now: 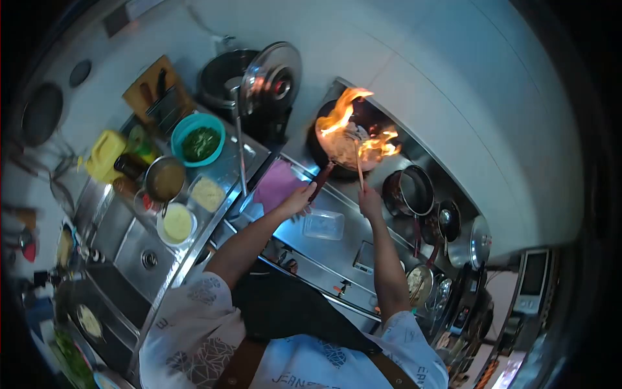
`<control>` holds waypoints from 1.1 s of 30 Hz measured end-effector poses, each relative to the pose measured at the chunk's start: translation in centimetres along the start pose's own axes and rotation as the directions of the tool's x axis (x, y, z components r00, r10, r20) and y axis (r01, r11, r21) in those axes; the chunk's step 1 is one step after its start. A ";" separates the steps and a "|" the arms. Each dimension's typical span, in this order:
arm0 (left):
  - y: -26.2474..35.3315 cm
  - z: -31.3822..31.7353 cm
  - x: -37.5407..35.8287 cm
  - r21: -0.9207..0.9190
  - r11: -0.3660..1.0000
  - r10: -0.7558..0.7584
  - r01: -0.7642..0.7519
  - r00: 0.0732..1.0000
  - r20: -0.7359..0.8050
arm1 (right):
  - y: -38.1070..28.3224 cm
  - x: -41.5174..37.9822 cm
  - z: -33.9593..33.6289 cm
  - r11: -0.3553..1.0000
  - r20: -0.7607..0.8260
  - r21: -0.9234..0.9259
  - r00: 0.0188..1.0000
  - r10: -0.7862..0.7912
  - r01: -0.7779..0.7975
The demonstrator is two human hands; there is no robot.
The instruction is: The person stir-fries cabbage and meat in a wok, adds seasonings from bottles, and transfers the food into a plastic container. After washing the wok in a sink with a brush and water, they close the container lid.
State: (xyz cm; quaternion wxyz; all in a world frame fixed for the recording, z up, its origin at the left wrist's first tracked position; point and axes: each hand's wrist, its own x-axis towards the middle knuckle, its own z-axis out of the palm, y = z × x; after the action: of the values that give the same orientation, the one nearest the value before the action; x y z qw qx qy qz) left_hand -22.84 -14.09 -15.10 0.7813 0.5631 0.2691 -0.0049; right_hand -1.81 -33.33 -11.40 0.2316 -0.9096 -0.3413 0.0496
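My left hand (302, 198) is closed round the dark red-brown handle of a frying pan (315, 148) on the stove. Orange flames (344, 111) leap from the pan and spread over its right side. Pale food (339, 144) lies in it, partly hidden by the fire. In my right hand (370, 201) is a long wooden stirring utensil (359, 167), its lower end down in the food. Close to my left hand, a pink cloth (277, 183) and a clear plastic container (324, 225) rest on the steel worktop.
Right of the flames stand a dark saucepan (414, 190) and a steel pot (478, 243). A large pot (223, 72) with a raised glass lid (271, 78) is at the back left. The left counter holds a turquoise bowl of chopped greens (199, 143), and a sink (139, 243) lies nearer.
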 end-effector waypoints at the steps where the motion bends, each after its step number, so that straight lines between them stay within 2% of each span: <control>1: -0.9 -1.0 -0.8 0.033 0.999 -0.042 0.043 0.998 -0.049 | -0.5 -0.8 -0.9 0.999 0.075 0.025 0.996 0.040 -0.042; 2: -2.3 -2.0 -1.9 0.061 0.994 -0.084 0.090 0.992 -0.094 | -1.0 -1.8 -2.3 0.995 0.151 0.042 0.985 0.081 -0.088; 3: -3.7 -3.1 -2.9 0.091 0.987 -0.122 0.135 0.983 -0.138 | -1.9 -3.2 -4.4 0.993 0.154 0.072 0.984 0.086 -0.098; 5: -8.6 -4.7 -5.3 -0.006 0.999 -0.051 0.051 0.971 -0.232 | -2.5 -4.6 -7.2 0.991 0.167 0.074 0.981 0.099 -0.113; 7: -15.9 -6.8 -7.1 -0.001 0.985 -0.168 0.172 0.961 -0.218 | -2.0 -5.1 -8.7 0.993 0.189 0.010 0.975 0.117 -0.121; 8: -16.3 -6.8 -9.1 -0.055 0.972 -0.237 0.230 0.945 -0.225 | -2.3 -4.6 -8.2 0.996 0.183 -0.050 0.980 0.076 -0.068; 10: -17.7 -7.1 -12.4 -0.060 0.942 -0.335 0.330 0.919 -0.207 | -2.3 -3.1 -5.7 0.985 0.179 -0.172 0.984 0.006 0.025; 11: -18.9 -7.4 -13.2 -0.015 0.931 -0.360 0.364 0.913 -0.194 | -0.5 -1.7 -3.4 0.984 0.159 -0.177 0.987 0.012 0.016; 14: -19.8 -8.0 -15.2 0.160 0.913 -0.348 0.375 0.921 -0.173 | -2.9 -1.1 -5.1 0.957 0.219 0.058 0.939 0.266 -0.284; 15: -19.7 -8.4 -15.6 0.148 0.909 -0.365 0.389 0.916 -0.167 | -4.3 -1.0 -5.8 0.916 0.232 0.135 0.911 0.341 -0.378; 18: -19.8 -8.8 -16.9 0.103 0.949 -0.259 0.298 0.923 -0.284 | -4.6 1.6 -4.8 0.997 0.153 0.006 0.985 0.077 -0.079; 19: -19.4 -9.1 -17.0 0.044 0.944 -0.306 0.328 0.916 -0.259 | -6.5 1.9 -5.1 0.970 0.257 0.083 0.946 0.199 -0.227; 22: -18.1 -9.5 -17.3 0.082 0.935 -0.313 0.344 0.913 -0.263 | -6.3 3.3 -8.4 0.975 0.388 0.098 0.910 0.146 -0.198; 23: -17.9 -9.7 -17.4 0.087 0.940 -0.298 0.329 0.920 -0.255 | -6.2 3.1 -11.3 0.933 0.478 0.170 0.854 0.204 -0.318; 24: -18.0 -9.8 -17.6 0.074 0.949 -0.278 0.306 0.925 -0.258 | -6.9 2.4 -14.2 0.964 0.482 0.120 0.863 0.152 -0.237; 27: -20.2 -10.1 -17.8 0.017 0.973 -0.220 0.232 0.941 -0.256 | -11.0 -0.7 -21.6 0.972 0.559 -0.065 0.798 0.224 -0.227; 28: -20.0 -9.7 -18.0 0.033 0.961 -0.255 0.274 0.928 -0.270 | -11.7 -1.3 -22.8 0.966 0.565 -0.141 0.784 0.256 -0.215; 29: -19.8 -9.3 -18.2 0.048 0.948 -0.289 0.315 0.914 -0.285 | -11.9 -1.6 -23.4 0.956 0.568 -0.214 0.770 0.289 -0.201; 30: -19.7 -8.8 -18.3 0.064 0.932 -0.323 0.357 0.897 -0.300 | -10.4 -1.2 -21.9 0.972 0.577 -0.185 0.784 0.228 -0.146; 32: -20.5 -7.7 -17.9 0.092 0.938 -0.299 0.335 0.914 -0.273 | -6.1 -0.1 -17.2 0.991 0.585 -0.127 0.803 0.115 -0.049; 33: -20.9 -7.2 -17.9 0.109 0.940 -0.288 0.324 0.923 -0.255 | -6.7 0.0 -16.1 0.985 0.516 -0.135 0.841 0.161 -0.105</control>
State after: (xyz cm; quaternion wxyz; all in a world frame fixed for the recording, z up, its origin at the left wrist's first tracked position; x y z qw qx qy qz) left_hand -47.59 -20.65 -27.38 0.6891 0.5674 0.4435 -0.0802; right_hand -1.79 -35.14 5.93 0.0792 -0.8934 -0.3297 0.2947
